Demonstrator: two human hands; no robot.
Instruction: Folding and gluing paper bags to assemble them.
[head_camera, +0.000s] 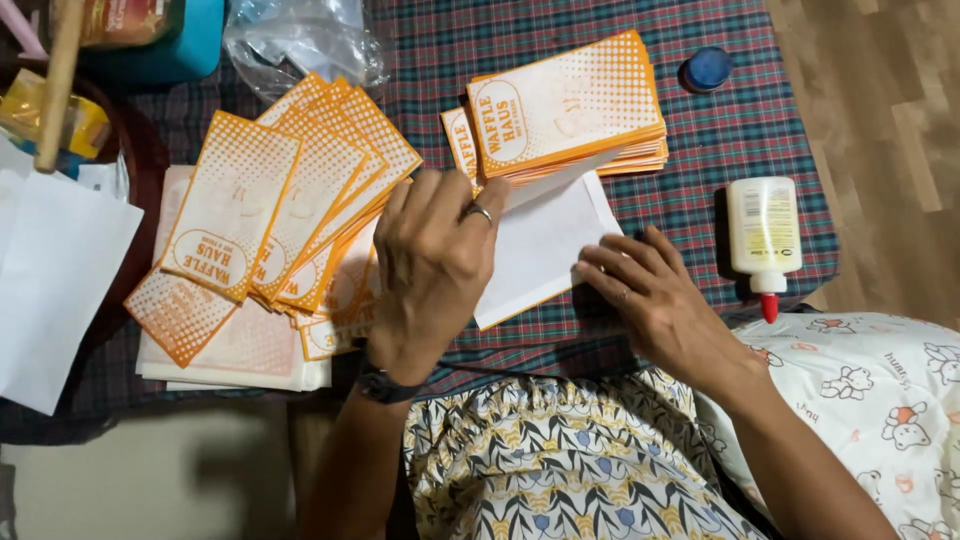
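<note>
My left hand (432, 268) lies flat, fingers together, pressing on a white paper sheet with an orange edge (545, 245) on the plaid cloth. A ring is on one finger and a dark watch on the wrist. My right hand (650, 292) touches the sheet's right lower edge with its fingertips. Left of my left hand fans a spread of orange-and-white printed paper bags (290, 200). Beyond the sheet sits a neat stack of the same bags (565, 110).
A white glue bottle with a red tip (763, 240) lies at the right. A blue cap (708, 68) rests far right. Clear plastic wrap (300, 40), a wooden stick (58, 80) and white paper (50, 280) lie at the left. Wooden floor shows at the right.
</note>
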